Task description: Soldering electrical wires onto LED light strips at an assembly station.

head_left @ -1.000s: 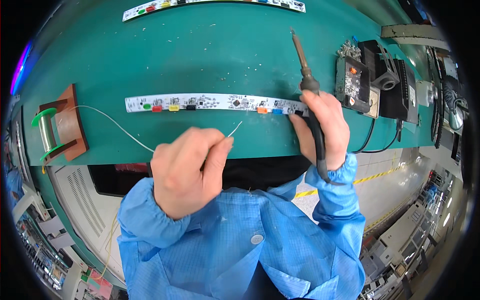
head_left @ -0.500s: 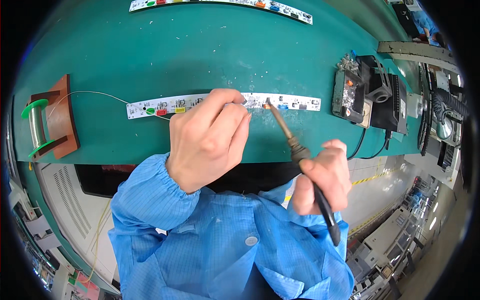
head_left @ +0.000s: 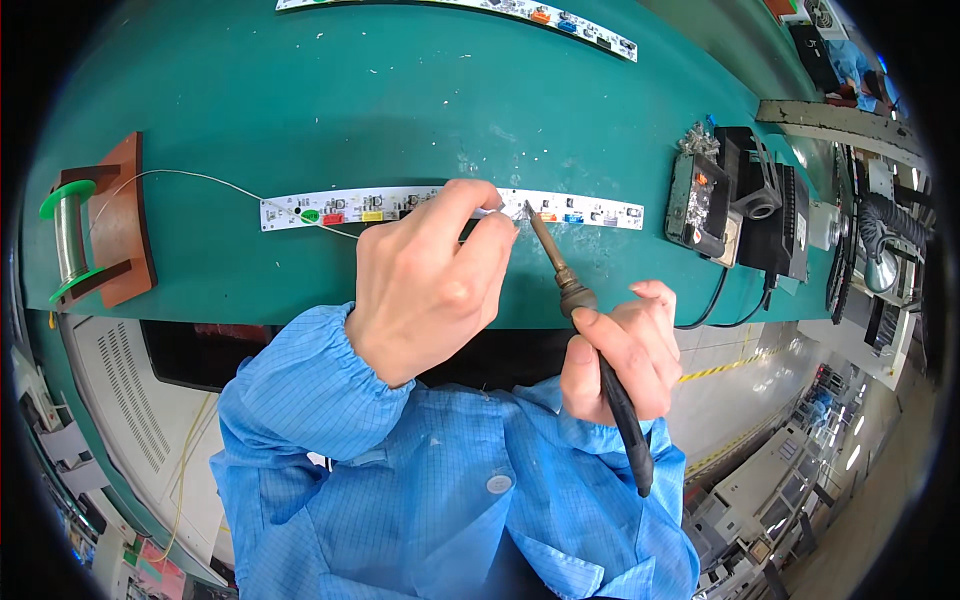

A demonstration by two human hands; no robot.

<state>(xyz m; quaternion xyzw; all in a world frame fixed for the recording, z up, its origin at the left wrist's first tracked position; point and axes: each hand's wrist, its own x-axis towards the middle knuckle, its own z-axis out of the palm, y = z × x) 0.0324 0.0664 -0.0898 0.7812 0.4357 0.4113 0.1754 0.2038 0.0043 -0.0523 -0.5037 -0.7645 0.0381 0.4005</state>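
A long white circuit board (head_left: 622, 212) with red, yellow, orange and blue parts lies across the green mat. My left hand (head_left: 430, 275) is closed over its middle, the fingertips pinching thin solder wire (head_left: 210, 176) and hiding part of the board. That wire runs back to a spool (head_left: 70, 240) at the left. In my right hand (head_left: 635, 350) is a soldering iron (head_left: 563, 275), gripped by its black handle. Its tip points up at the board, just right of my left fingertips; whether it touches cannot be made out.
Another circuit board (head_left: 606, 40) lies at the far edge of view. The spool sits on a brown stand (head_left: 128, 220). To the right are a dark soldering iron holder (head_left: 750, 170), an open box (head_left: 697, 205) and black cables (head_left: 716, 300). Small white specks dot the mat (head_left: 300, 100).
The soldering iron has moved left along the board, its tip now close to my left fingertips. My left hand has shifted slightly right. The whole view has shifted a little.
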